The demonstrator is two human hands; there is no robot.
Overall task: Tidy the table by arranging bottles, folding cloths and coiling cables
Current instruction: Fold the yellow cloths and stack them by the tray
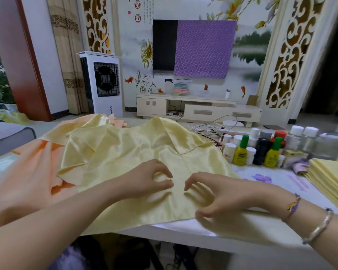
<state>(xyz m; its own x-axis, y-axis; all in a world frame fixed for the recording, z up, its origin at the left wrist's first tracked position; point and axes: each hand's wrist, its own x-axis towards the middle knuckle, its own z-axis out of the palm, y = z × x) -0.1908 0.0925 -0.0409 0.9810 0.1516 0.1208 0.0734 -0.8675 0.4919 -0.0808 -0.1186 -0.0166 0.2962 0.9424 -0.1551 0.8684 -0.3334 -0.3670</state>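
A crumpled pale yellow satin cloth [125, 152] lies spread over the middle of the white table [242, 228]. My left hand [152, 180] sits on its near part, curled fingers and thumb pinching the fabric. Just to its right, my right hand [209, 197] has its fingertips curled onto the cloth, with the thumb at the cloth's front edge. An orange cloth [37, 162] lies under and to the left of the yellow one. Several bottles [261, 149] stand grouped at the right. White cables [209, 127] lie tangled behind them.
A stack of folded yellow cloths [329, 178] rests at the table's right edge. Clear jars [320, 143] stand behind the bottles. Beyond the table are a TV cabinet [199, 108] and a white air cooler [103, 84].
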